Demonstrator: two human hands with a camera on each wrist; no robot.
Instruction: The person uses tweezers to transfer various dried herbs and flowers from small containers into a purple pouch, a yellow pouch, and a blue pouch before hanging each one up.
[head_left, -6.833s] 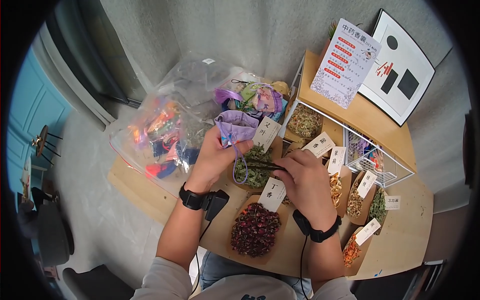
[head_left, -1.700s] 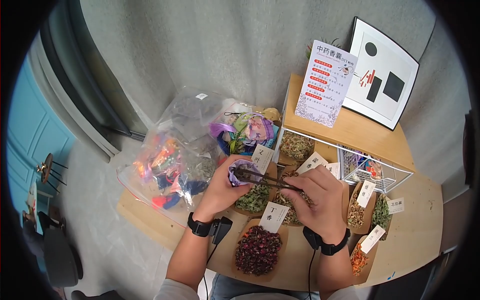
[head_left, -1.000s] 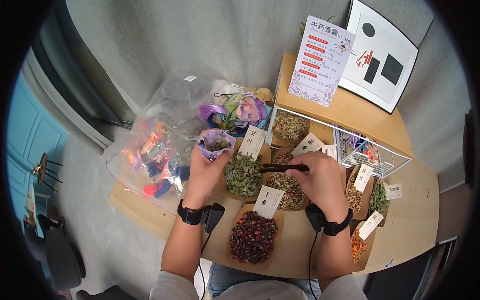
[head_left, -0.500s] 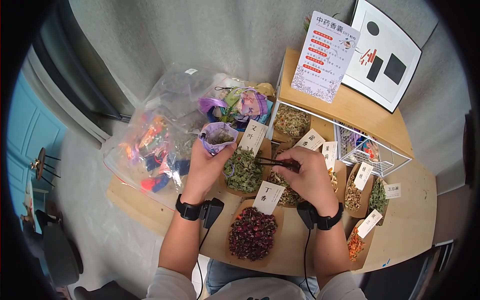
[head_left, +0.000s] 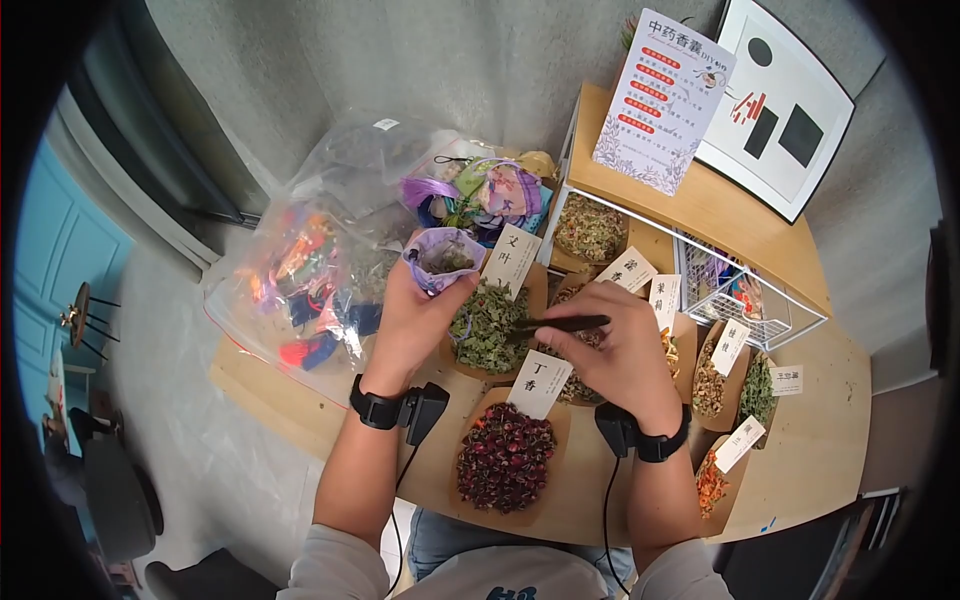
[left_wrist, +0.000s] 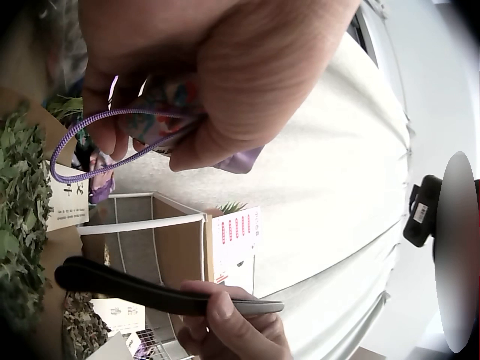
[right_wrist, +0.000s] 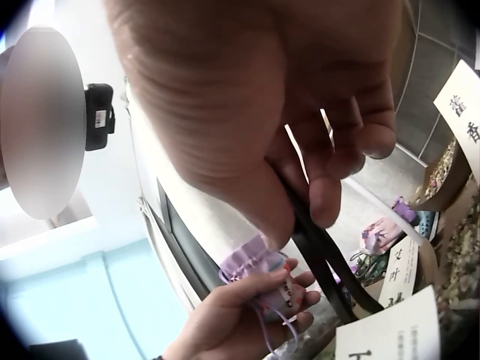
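My left hand [head_left: 412, 305] grips a small purple drawstring pouch [head_left: 442, 258] and holds it upright with its mouth open, some dried herb inside. In the left wrist view the pouch [left_wrist: 176, 112] is bunched in the fingers and its cord loops out. My right hand [head_left: 605, 325] pinches black tongs [head_left: 555, 324], which point left. Their tips rest at the paper tray of green dried leaves [head_left: 485, 325], just right of the pouch. The right wrist view shows the tongs [right_wrist: 330, 270] running down from the fingers, with the pouch [right_wrist: 251, 270] behind them.
Several paper trays of dried herbs with white label cards cover the wooden table [head_left: 800, 470]; dark red buds [head_left: 505, 458] lie nearest me. Clear plastic bags of colourful items [head_left: 310, 280] sit at the left. A wire basket [head_left: 745, 305], a shelf with a printed sign [head_left: 660, 95] and a framed picture [head_left: 790, 120] stand at the right.
The tongs have come out of the pouch mouth and swung back down to the tray of green leaves. The left hand has kept its grip on the pouch, lifting it slightly to the left.
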